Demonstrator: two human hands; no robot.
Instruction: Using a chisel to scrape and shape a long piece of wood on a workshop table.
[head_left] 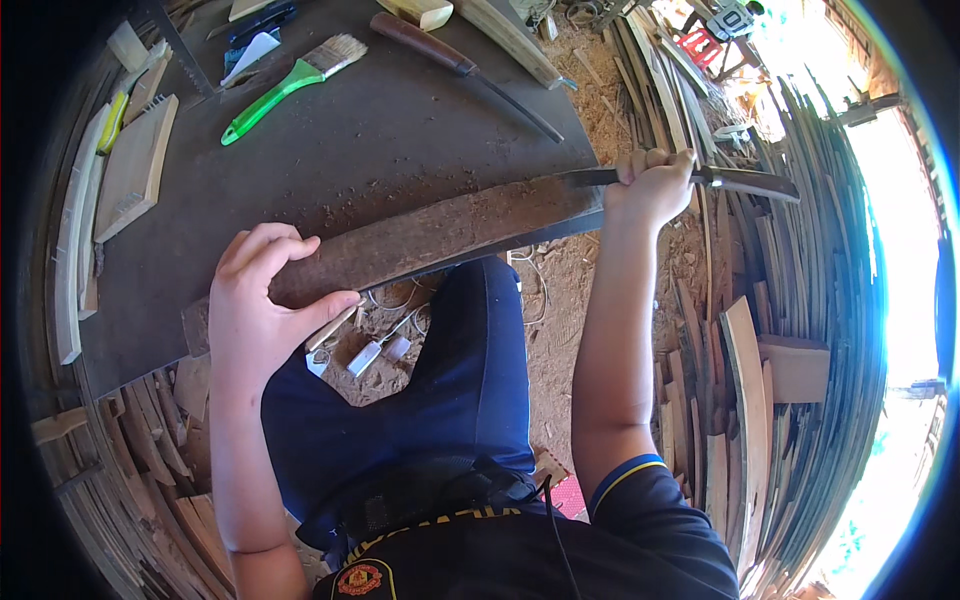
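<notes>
A long brown wooden board (pixel 430 240) lies aslant along the near edge of the dark tabletop, its surface rough and dusty. My left hand (pixel 262 290) grips it near its left end, fingers over the far edge and thumb along the near one. At the board's right end, my right hand (pixel 652 190) is closed around a long, narrow dark tool with a wooden handle (pixel 755 184) that sticks out to the right. The tool's dark shaft emerges left of the fist and meets the board's end; its exact kind is unclear.
On the dark table (pixel 200 200) lie a green-handled paintbrush (pixel 290 88), a brown-handled tool (pixel 470 72) with a thin shaft, and wood shavings. Nailed wooden pieces (pixel 138 170) lie at left. Stacked wooden strips (pixel 810 270) fill the right. A white power strip (pixel 366 358) lies on the floor.
</notes>
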